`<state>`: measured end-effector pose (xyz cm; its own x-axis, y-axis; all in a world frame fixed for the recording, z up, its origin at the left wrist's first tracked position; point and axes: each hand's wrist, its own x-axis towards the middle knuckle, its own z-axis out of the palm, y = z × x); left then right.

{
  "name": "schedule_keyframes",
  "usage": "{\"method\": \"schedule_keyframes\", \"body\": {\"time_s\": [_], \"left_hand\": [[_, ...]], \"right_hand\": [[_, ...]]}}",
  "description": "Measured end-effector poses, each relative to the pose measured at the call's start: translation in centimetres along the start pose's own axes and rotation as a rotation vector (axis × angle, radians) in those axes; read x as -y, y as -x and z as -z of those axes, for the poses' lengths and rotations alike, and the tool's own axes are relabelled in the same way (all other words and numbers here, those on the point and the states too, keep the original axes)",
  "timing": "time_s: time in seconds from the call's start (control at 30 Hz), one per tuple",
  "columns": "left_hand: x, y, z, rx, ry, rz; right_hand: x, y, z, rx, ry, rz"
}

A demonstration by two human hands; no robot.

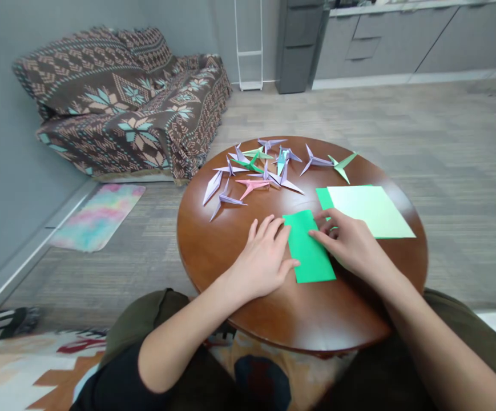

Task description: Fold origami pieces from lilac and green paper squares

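Note:
A bright green sheet of paper [310, 251], folded into a tall rectangle, lies on the round brown table. Along its left edge rests my left hand [265, 257], fingers stretched out, with fingertips and thumb touching the paper. My right hand [346, 237] pinches the sheet's upper right edge between thumb and curled fingers; part of that edge is hidden. Beyond my hands are several folded paper cranes, among them a pink one [253, 186], a dark green one [250, 164] and a purple one [226, 200].
A stack of pale green square paper [371, 211] with darker green sheets under it lies on the right of the table [213, 251]. A covered sofa [136, 108] and a pastel mat [100, 217] are at the left. Grey cabinets [384, 45] line the back wall.

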<state>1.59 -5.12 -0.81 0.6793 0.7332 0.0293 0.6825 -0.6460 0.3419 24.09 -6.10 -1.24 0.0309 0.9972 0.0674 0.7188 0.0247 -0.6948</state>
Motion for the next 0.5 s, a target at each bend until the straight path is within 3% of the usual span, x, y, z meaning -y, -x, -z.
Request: {"method": "schedule_keyframes", "body": {"time_s": [0.3, 0.5], "left_hand": [[0.25, 0.04, 0.08, -0.032, -0.020, -0.013], [0.37, 0.04, 0.14, -0.034, -0.028, -0.029]], "right_hand": [[0.12, 0.07, 0.08, 0.009, -0.002, 0.000], [0.00, 0.32, 0.86, 0.109, -0.074, 0.002]]}}
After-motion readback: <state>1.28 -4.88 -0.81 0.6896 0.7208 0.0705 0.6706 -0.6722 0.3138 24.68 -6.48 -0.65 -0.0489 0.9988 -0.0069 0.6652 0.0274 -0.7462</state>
